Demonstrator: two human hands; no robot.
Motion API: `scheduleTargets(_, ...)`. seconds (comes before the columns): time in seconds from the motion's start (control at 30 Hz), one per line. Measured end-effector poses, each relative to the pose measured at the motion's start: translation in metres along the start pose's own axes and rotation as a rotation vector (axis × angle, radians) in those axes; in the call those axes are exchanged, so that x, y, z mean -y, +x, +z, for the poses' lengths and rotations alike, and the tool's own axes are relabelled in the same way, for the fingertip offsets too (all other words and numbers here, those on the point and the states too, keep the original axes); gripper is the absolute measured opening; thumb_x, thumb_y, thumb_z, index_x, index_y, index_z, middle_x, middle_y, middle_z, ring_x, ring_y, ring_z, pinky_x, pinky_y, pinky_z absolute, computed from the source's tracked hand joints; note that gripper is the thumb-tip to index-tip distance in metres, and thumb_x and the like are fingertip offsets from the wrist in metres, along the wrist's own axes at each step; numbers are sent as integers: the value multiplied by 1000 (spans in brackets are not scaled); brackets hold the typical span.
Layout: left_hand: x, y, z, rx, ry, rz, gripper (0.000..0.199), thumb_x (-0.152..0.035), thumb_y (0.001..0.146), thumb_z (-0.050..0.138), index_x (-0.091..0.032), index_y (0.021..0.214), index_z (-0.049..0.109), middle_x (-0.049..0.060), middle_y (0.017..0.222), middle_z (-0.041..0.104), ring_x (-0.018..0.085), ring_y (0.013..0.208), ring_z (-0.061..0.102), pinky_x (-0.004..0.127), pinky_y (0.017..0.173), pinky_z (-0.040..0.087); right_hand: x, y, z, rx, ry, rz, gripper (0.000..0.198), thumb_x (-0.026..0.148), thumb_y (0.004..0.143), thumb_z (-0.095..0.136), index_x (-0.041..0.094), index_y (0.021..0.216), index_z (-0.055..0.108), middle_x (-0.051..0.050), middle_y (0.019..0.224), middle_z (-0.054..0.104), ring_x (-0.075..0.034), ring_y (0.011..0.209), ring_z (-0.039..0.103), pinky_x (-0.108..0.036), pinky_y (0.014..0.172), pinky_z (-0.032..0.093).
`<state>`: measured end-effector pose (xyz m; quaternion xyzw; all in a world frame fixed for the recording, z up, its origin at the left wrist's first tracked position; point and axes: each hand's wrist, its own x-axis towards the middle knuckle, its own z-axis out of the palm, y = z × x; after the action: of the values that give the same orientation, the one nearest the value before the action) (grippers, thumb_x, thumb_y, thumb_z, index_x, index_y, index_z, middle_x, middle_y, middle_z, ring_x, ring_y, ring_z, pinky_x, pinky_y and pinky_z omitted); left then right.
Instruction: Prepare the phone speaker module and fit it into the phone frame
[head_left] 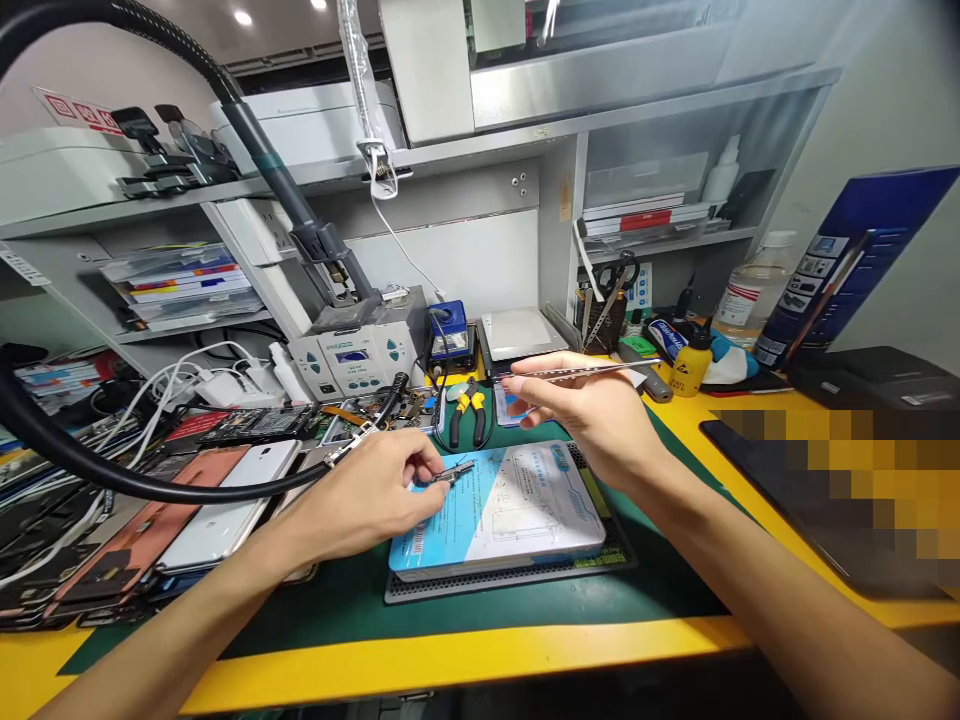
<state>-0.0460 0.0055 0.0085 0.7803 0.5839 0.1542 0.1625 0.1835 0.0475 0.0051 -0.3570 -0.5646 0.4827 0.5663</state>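
Over the left part of a blue and white box (551,500), my left hand (375,485) pinches a small dark, narrow part (456,471) between thumb and fingers. The part's exact kind is too small to make out. My right hand (600,420) is raised above the box's far right side and grips slim metal tweezers (600,371), which lie nearly level. The tweezers' tips point left, apart from the small part. Under the box is a dark perforated pad (487,585) on the green mat (330,615).
Phones and phone parts (232,505) crowd the left side, with a black hose (187,490) arching over them. Behind stand a grey rework station (360,350) and yellow-handled cutters (469,410). A yellow bottle (690,365) and a dark flat device (780,500) are at right.
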Motion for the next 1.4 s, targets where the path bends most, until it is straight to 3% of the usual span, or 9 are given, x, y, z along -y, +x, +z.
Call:
scheduleTargets(0.13, 11, 3, -4, -39, -121, -10, 17, -36, 82, 65, -20, 83, 68, -6, 62, 52, 11, 53, 47, 22, 47, 36, 0, 0, -2, -4, -21, -7, 18, 22, 77, 83, 11, 90, 77, -6, 77, 79, -17, 65, 75, -22, 54, 59)
scheduleTargets(0.27, 15, 0, -5, -168, -200, 49, 20, -38, 86, 63, -19, 91, 66, -3, 70, 59, 10, 55, 49, 21, 49, 42, 0, -1, -1, 5, -59, -15, 18, 25, 81, 81, 14, 95, 75, -4, 76, 79, -17, 65, 75, -24, 56, 61)
scheduleTargets(0.37, 17, -5, -2, -292, -209, 120, 18, -35, 88, 63, -19, 95, 65, -1, 76, 63, 12, 62, 54, 22, 54, 47, -1, -3, 0, 30, -128, -26, 19, 28, 85, 78, 15, 100, 76, -4, 75, 78, -18, 62, 75, -26, 56, 62)
scheduleTargets(0.53, 16, -13, 4, -433, -123, 274, 11, -22, 87, 65, -19, 98, 64, -2, 75, 60, 11, 61, 54, 23, 54, 45, -6, -11, 3, 141, -274, -102, 19, 35, 94, 69, 20, 99, 79, -4, 81, 79, -21, 69, 77, -30, 62, 63)
scheduleTargets(0.67, 11, -16, 7, -491, -50, 438, 14, -13, 85, 66, -17, 97, 64, 0, 79, 61, 11, 65, 53, 26, 62, 45, -6, -20, 5, 248, -401, -180, 15, 28, 93, 70, 23, 104, 78, -2, 82, 80, -19, 72, 75, -27, 66, 59)
scheduleTargets(0.8, 9, -18, 9, -503, -33, 530, 17, -7, 85, 65, -16, 99, 63, 0, 79, 61, 12, 69, 56, 25, 63, 45, -6, -25, 10, 352, -549, -340, 21, 21, 88, 74, 18, 109, 76, -5, 98, 80, -18, 81, 75, -26, 73, 56)
scheduleTargets(0.9, 8, -20, 11, -499, -34, 574, 20, -5, 85, 65, -16, 101, 63, 1, 81, 63, 13, 72, 58, 26, 67, 48, -9, -27, 13, 398, -602, -442, 16, 20, 91, 70, 17, 106, 76, -5, 92, 79, -16, 76, 73, -25, 72, 54)
scheduleTargets(1.13, 6, -27, 11, -462, -105, 598, 31, -3, 88, 64, -22, 112, 60, 1, 91, 66, 12, 80, 61, 25, 71, 51, -10, -31, 13, 406, -606, -422, 11, 21, 93, 69, 19, 102, 75, -2, 84, 77, -13, 67, 69, -21, 65, 52)
scheduleTargets(1.4, 1, -30, 12, -399, -284, 406, 17, -15, 91, 65, -29, 101, 63, -4, 82, 64, 11, 66, 60, 24, 59, 52, -7, -34, 15, 396, -596, -435, 11, 19, 90, 70, 17, 99, 76, -3, 81, 78, -13, 64, 68, -21, 63, 51)
